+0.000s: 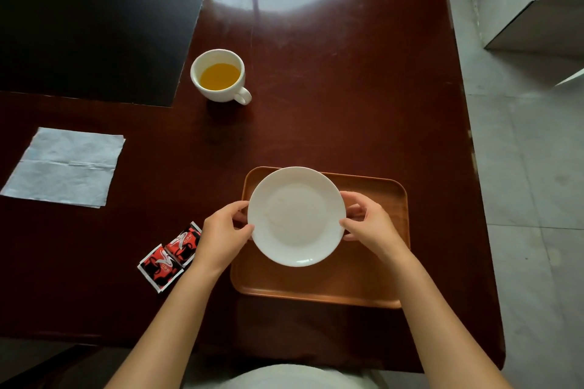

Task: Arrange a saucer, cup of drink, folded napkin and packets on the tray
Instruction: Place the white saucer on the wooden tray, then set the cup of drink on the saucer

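A white saucer (296, 216) is over the far left part of the brown wooden tray (319, 287). My left hand (222, 235) grips its left rim and my right hand (369, 221) grips its right rim. Whether the saucer rests on the tray or hovers just above it is unclear. A white cup of orange drink (219, 76) stands farther back on the table, handle toward me and to the right. An unfolded white napkin (64, 166) lies flat at the left. Two red and black packets (170, 256) lie left of the tray, partly behind my left wrist.
Everything sits on a dark red glossy wooden table (347, 88). A black mat (94, 19) covers its far left corner. The table's right edge runs beside a pale tiled floor (531, 183), with a white cabinet (534, 0) at the far right.
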Tool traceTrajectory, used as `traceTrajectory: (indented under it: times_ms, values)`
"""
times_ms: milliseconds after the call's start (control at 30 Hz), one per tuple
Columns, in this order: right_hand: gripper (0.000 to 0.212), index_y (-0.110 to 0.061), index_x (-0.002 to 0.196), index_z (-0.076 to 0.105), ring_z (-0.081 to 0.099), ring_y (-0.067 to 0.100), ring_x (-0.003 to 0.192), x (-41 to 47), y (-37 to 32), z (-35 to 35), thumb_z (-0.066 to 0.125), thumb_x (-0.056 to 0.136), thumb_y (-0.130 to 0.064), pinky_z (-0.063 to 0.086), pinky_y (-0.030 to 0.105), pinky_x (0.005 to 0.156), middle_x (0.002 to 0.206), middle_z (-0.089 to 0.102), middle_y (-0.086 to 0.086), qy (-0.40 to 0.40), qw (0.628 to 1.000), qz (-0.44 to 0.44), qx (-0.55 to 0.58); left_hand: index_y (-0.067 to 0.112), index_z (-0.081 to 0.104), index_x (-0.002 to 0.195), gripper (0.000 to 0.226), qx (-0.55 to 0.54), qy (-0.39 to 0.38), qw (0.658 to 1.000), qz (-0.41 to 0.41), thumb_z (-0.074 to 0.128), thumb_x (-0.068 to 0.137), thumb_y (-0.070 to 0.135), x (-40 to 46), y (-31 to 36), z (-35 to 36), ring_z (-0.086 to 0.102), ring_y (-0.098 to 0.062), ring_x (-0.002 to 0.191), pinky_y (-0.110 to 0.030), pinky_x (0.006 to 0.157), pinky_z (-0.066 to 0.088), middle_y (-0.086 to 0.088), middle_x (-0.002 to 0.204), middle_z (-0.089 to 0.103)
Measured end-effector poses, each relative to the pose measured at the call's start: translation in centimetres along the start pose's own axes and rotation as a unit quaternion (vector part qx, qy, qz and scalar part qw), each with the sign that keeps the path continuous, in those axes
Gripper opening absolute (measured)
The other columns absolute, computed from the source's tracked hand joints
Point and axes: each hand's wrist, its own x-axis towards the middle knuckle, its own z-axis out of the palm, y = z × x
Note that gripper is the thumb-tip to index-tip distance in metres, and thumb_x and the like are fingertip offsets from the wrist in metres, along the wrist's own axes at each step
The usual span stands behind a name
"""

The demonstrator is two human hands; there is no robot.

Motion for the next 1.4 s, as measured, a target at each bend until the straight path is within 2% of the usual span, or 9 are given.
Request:
traceTrajectory:
  times_ms: [167,267,500,667,867,1067,1233,1300,1400]
  values:
    - [0.044,-0.023,0.122,0.056,0.059,0.010,0.085,0.7,-1.8,-1.2,0.068,0.080,-0.013,0.051,0.020,0.067,0.094,0.063,-0.002,0.080,0.992,-0.030,-0.098,0.019,0.057,0.122,0.038,0.008,-0.005,1.000,-0.005,0.066,0.085,0.021,1.2,0.2,-1.8,0.067,-0.001,0.065,-0.004,0.053,0.042,0.021,0.081,0.060]
    - [0.035,-0.019,0.113,0.061,0.057,0.007,0.078,1.9,-4.1,-0.8,0.067,0.079,-0.015,0.041,0.013,0.060,0.090,0.063,-0.003,0.129,0.984,-0.054,-0.111,0.021,0.062,0.114,0.033,0.002,-0.007,1.000,0.000,0.067,0.082,0.028,2.6,0.8,-3.7,0.067,-0.006,0.073,-0.015,0.065,0.048,0.015,0.085,0.066]
    - [0.036,-0.019,0.114,0.061,0.061,0.017,0.083,7.1,-12.0,3.6,0.067,0.079,-0.023,0.052,0.031,0.073,0.102,0.064,0.004,0.123,0.968,-0.128,-0.178,0.025,0.056,0.122,0.049,0.029,-0.016,0.999,0.029,0.071,0.077,0.038,9.4,1.6,-10.0,0.062,-0.008,0.090,-0.022,0.073,0.047,0.003,0.106,0.065]
    - [0.060,-0.019,0.130,0.048,0.055,0.023,0.109,11.7,-16.4,7.1,0.072,0.076,-0.031,0.050,0.038,0.087,0.120,0.058,0.007,0.111,0.957,-0.159,-0.216,0.024,0.035,0.139,0.077,0.082,-0.039,0.995,0.036,0.075,0.074,0.034,16.2,1.2,-14.3,0.052,-0.021,0.119,-0.035,0.092,0.044,-0.008,0.133,0.054]
    - [0.096,-0.017,0.145,0.021,0.028,0.022,0.138,16.8,-19.0,10.0,0.079,0.070,-0.028,0.031,0.040,0.111,0.150,0.032,0.006,0.048,0.967,-0.154,-0.195,0.035,0.001,0.146,0.114,0.117,-0.090,0.985,0.091,0.082,0.066,0.032,22.8,2.2,-16.2,0.022,-0.023,0.141,-0.044,0.110,0.027,-0.004,0.156,0.019]
    - [0.089,-0.021,0.141,0.030,0.041,0.019,0.129,19.4,-19.5,11.6,0.080,0.068,-0.025,0.041,0.040,0.104,0.144,0.042,0.002,0.013,0.970,-0.174,-0.171,0.033,0.000,0.147,0.113,0.085,-0.164,0.974,0.129,0.081,0.068,0.028,26.4,2.8,-15.5,0.028,-0.018,0.138,-0.035,0.107,0.028,0.002,0.156,0.021]
    - [0.074,-0.032,0.127,0.043,0.059,0.004,0.087,19.7,-19.2,12.1,0.081,0.065,-0.021,0.047,0.014,0.071,0.115,0.058,-0.011,0.031,0.972,-0.211,-0.102,0.034,0.023,0.143,0.094,-0.012,-0.144,0.981,0.132,0.081,0.069,0.021,27.0,1.9,-14.9,0.047,-0.018,0.124,-0.029,0.093,0.048,0.005,0.140,0.043]
    - [0.073,-0.031,0.127,0.045,0.057,0.000,0.084,19.7,-19.0,12.1,0.082,0.065,-0.021,0.043,0.003,0.065,0.110,0.056,-0.016,0.034,0.969,-0.225,-0.094,0.036,0.032,0.137,0.086,-0.040,-0.141,0.978,0.147,0.081,0.069,0.019,27.0,1.6,-14.8,0.054,-0.016,0.117,-0.016,0.081,0.048,0.013,0.127,0.049]
    - [0.072,-0.026,0.126,0.048,0.054,0.000,0.091,19.9,-18.9,11.9,0.083,0.064,-0.020,0.040,0.000,0.072,0.110,0.056,-0.017,0.037,0.964,-0.245,-0.094,0.036,0.036,0.136,0.085,-0.046,-0.128,0.979,0.153,0.082,0.067,0.020,26.7,1.5,-14.7,0.057,-0.013,0.109,-0.013,0.078,0.048,0.014,0.123,0.052]
